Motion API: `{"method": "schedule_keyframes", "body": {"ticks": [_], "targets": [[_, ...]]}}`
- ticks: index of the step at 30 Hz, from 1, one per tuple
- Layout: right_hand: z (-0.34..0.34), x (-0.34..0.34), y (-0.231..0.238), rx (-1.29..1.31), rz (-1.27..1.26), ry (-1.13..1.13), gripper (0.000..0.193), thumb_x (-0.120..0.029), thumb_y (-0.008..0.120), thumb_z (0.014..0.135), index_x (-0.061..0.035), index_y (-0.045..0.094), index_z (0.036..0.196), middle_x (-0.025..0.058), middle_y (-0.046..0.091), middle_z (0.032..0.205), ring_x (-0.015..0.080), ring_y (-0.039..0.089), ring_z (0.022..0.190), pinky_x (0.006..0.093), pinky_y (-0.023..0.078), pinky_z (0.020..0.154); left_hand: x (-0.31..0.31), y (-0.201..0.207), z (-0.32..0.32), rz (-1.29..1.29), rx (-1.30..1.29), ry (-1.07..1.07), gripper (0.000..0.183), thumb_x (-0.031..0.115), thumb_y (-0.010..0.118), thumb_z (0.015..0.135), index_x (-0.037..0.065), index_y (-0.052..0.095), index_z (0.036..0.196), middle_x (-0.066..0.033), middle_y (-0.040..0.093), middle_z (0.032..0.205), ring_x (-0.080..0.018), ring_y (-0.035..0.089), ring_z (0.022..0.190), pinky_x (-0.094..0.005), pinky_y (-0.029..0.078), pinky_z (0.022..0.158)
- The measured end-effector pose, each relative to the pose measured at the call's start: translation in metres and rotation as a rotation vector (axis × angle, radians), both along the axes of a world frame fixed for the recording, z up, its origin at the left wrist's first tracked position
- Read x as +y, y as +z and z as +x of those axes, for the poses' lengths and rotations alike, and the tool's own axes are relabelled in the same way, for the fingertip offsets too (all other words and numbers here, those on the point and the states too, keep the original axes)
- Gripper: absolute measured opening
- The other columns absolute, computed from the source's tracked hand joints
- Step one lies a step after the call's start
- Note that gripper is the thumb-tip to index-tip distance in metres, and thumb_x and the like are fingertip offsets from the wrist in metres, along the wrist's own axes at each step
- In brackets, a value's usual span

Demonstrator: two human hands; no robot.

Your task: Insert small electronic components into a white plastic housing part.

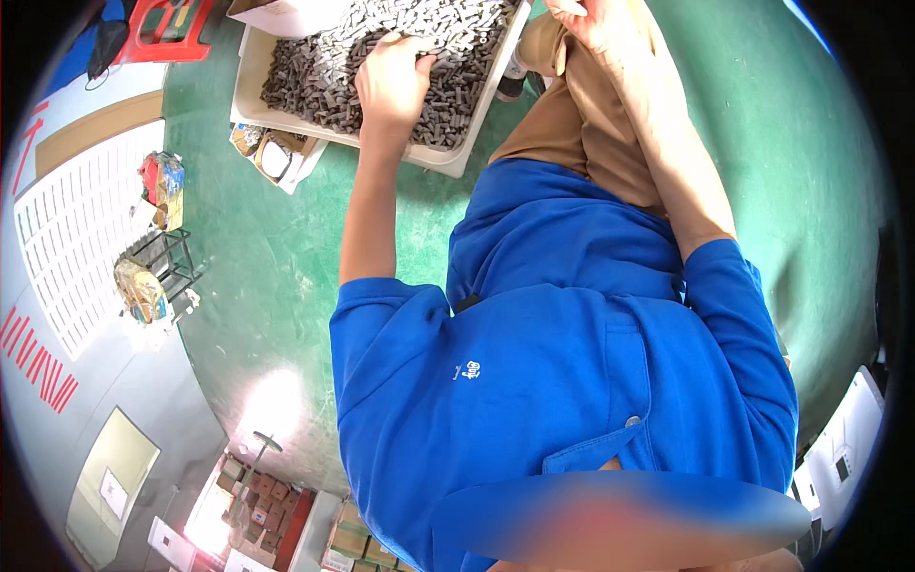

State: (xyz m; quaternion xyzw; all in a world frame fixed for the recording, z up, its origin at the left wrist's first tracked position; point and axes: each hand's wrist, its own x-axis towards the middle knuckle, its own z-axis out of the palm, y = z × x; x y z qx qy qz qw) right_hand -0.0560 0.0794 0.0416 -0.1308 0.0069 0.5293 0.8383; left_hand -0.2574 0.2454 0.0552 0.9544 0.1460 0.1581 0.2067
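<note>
My left hand point(391, 84) is down in a cream plastic bin point(448, 162) at the top, touching a heap of small grey cylindrical pieces point(324, 81). Its thumb and forefinger stand apart over the pieces, and I make out nothing gripped between them. Over my brown-trousered leg, my right hand point(589, 24) is at the upper edge of the view with its fingers drawn together. Whatever those fingers hold, if anything, is too small or cut off to name.
White cardboard point(291, 17) lies over the bin's far left corner. An open carton point(276, 157) stands beside the bin on the green floor point(286, 229). A red plastic stool point(164, 38) is at the far left, and a black metal frame point(172, 257) stands by the wall.
</note>
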Motion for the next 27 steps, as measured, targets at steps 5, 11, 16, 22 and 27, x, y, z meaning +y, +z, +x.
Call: {"method": "schedule_keyframes", "body": {"ticks": [5,11,16,22,27], "targets": [[-0.009,0.013,0.004,-0.025,-0.051,-0.022,0.037,-0.032,0.044,0.093,0.0020,0.059,0.090,0.0073,0.053,0.071,0.0084,0.033,0.042,0.0185,0.022,0.032,0.002,0.007,-0.006,0.106,0.136,0.035,0.013,0.016,0.067,0.074,0.014,0.067,0.087,-0.0094,0.061,0.084,-0.0311,0.061,0.074,-0.0382,0.049,0.066],[0.008,0.003,-0.008,-0.127,0.176,0.058,0.030,-0.028,0.051,0.090,0.0016,0.058,0.092,0.0094,0.055,0.076,0.0120,0.042,0.050,0.0214,0.034,0.040,0.003,0.004,0.002,0.179,0.034,-0.046,0.007,0.014,0.060,0.074,0.008,0.061,0.079,-0.0115,0.058,0.080,-0.0328,0.060,0.070,-0.0400,0.048,0.063],[-0.021,0.026,0.014,-0.062,-0.138,-0.096,0.036,-0.029,0.043,0.095,0.0034,0.056,0.090,0.0043,0.049,0.067,0.0059,0.025,0.039,0.0203,0.015,0.032,0.004,0.000,-0.005,0.095,0.095,0.093,0.009,0.013,0.062,0.075,0.007,0.058,0.080,-0.0138,0.060,0.078,-0.0334,0.060,0.073,-0.0421,0.049,0.065],[-0.017,0.007,0.013,-0.058,0.010,-0.061,0.036,-0.028,0.044,0.095,0.0049,0.058,0.090,0.0062,0.052,0.069,0.0059,0.029,0.040,0.0171,0.019,0.032,0.011,0.013,-0.006,-1.332,-0.085,0.080,0.014,0.017,0.051,0.087,0.006,0.050,0.079,-0.0017,0.043,0.059,-0.0098,0.042,0.050,-0.0238,0.034,0.045],[-0.020,0.008,0.011,-0.051,-0.045,-0.065,0.038,-0.029,0.045,0.095,0.0063,0.058,0.089,0.0067,0.051,0.069,0.0045,0.024,0.039,0.0170,0.020,0.032,0.005,0.002,-0.011,-1.283,0.050,-0.053,0.020,0.019,0.042,0.094,0.008,0.053,0.082,0.0006,0.047,0.061,-0.0046,0.037,0.048,-0.0182,0.028,0.043]]}}
